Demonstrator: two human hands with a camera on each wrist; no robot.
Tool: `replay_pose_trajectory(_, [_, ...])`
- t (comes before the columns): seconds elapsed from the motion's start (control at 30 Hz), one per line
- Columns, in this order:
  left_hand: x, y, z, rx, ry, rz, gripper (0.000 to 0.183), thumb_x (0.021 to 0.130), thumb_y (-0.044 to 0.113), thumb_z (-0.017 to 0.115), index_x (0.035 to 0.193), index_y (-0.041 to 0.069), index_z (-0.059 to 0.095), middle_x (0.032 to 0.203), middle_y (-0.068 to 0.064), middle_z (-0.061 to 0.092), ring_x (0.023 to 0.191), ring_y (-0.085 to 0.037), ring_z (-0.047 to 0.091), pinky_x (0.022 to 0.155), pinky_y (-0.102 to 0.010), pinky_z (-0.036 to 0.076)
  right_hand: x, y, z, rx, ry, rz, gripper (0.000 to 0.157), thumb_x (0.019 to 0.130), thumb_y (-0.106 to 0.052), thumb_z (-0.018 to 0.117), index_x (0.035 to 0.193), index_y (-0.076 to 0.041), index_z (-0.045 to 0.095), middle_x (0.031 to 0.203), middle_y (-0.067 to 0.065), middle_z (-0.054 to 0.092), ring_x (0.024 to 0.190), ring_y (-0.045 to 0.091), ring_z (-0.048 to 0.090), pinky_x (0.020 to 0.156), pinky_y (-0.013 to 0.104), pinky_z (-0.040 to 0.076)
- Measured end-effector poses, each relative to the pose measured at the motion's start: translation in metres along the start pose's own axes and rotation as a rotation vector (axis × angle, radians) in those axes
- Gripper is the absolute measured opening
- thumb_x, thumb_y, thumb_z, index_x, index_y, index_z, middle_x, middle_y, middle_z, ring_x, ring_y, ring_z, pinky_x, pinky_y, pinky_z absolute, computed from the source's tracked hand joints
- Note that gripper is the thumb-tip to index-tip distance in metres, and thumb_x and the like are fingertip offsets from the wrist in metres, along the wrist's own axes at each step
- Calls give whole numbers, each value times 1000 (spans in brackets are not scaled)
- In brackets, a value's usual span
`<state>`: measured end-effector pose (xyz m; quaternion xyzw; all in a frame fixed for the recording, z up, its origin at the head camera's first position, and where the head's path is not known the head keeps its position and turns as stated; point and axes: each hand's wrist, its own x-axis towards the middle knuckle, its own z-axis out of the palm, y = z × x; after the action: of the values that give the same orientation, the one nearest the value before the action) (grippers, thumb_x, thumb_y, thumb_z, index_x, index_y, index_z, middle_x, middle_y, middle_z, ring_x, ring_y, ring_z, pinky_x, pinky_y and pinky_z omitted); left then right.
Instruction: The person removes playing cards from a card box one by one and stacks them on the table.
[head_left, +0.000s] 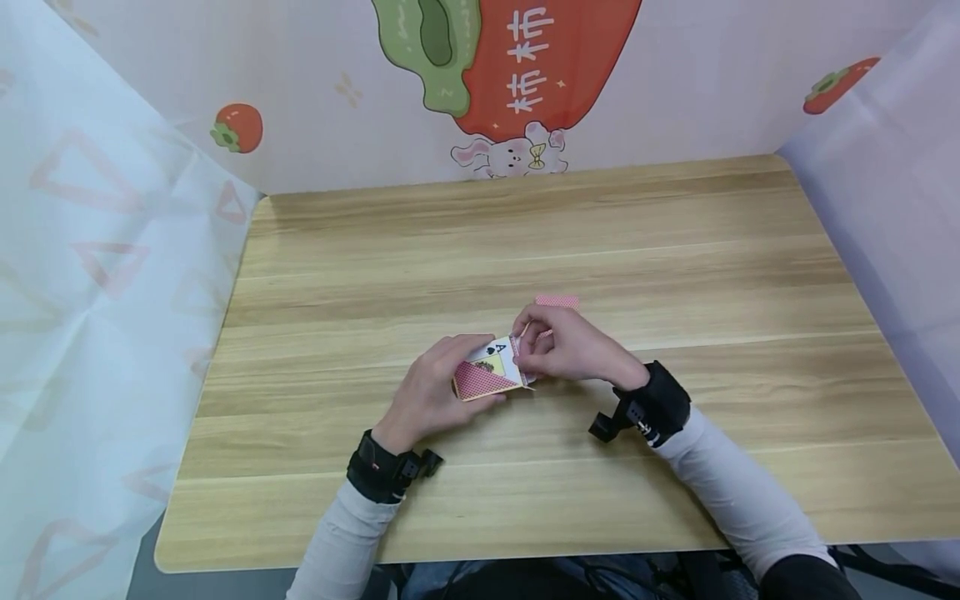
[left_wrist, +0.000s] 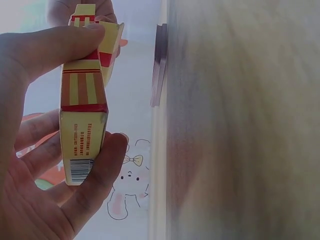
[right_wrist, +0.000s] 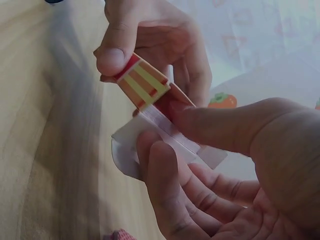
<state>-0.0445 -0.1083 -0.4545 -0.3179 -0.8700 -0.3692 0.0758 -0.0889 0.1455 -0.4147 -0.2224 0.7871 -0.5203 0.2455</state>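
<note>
A red and cream playing-card box [head_left: 483,382], with an ace printed on its upper face, is held above the table. My left hand [head_left: 431,390] grips it, thumb along one side and fingers along the other. At its far end my right hand [head_left: 573,342] pinches the opened end, where white inner flaps [right_wrist: 127,145] stick out in the right wrist view. A striped side and a barcode show on the box [left_wrist: 82,135] in the left wrist view. Just behind my right hand lies a stack of red-backed cards [head_left: 557,301], partly hidden by that hand.
The wood-grain table [head_left: 375,275] has a rounded near left corner. Behind it hangs a pale printed cloth [head_left: 315,92], with further cloths at the left and right. Black straps with small cameras sit on both wrists.
</note>
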Motion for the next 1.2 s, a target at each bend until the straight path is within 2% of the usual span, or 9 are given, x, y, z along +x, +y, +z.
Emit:
replay_pose_trajectory(0.3, [1,0,-1,33,12,-3,79,70,36,94,137,7,64,130,-8,70,113,-20,65,90,-38,57,0,0,-1,55,10,61,31,89,-7,76,113,0,58,87,11,69,77,25,75,65,30,57])
replay_pose_trajectory(0.5, [0,-1,-1,38,12,-13,80,70,37,94,138,8,63,129,-7,70,111,-19,65,88,-37,57,1,2,-4,146,-9,127,41,88,-11,79,117,1,51,88,13,74,78,31,76,71,49,60])
replay_pose_trajectory(0.57, [0,-1,-1,38,13,-13,79,70,37,93,138,7,63,129,-7,70,110,-19,65,86,-37,57,1,2,-5,152,-8,135,38,88,-10,79,114,1,54,88,13,73,78,37,75,73,54,59])
replay_pose_trajectory(0.67, [0,-2,-2,35,12,-19,79,71,37,93,138,7,63,129,-7,70,109,-19,66,86,-37,57,1,2,-7,133,1,138,29,89,-8,78,109,1,60,89,14,70,77,41,73,73,54,60])
replay_pose_trajectory(0.8, [0,-4,-3,36,8,-35,79,72,39,92,139,8,63,130,-7,69,111,-19,65,87,-38,56,0,1,-11,93,15,131,18,90,-5,75,105,1,66,90,14,68,73,32,74,72,51,61])
replay_pose_trajectory(0.93, [-1,-4,-4,45,16,-53,78,73,39,91,139,9,63,131,-6,69,110,-18,65,87,-37,56,0,1,-15,88,25,133,16,92,-6,72,106,1,68,91,16,68,69,27,73,69,51,61])
replay_pose_trajectory(1.2, [-2,-7,-5,57,40,-56,77,73,38,91,138,9,62,130,-5,69,107,-18,65,82,-37,56,-2,2,-26,184,-2,141,19,98,-9,64,113,3,60,98,21,66,78,46,74,69,59,59])
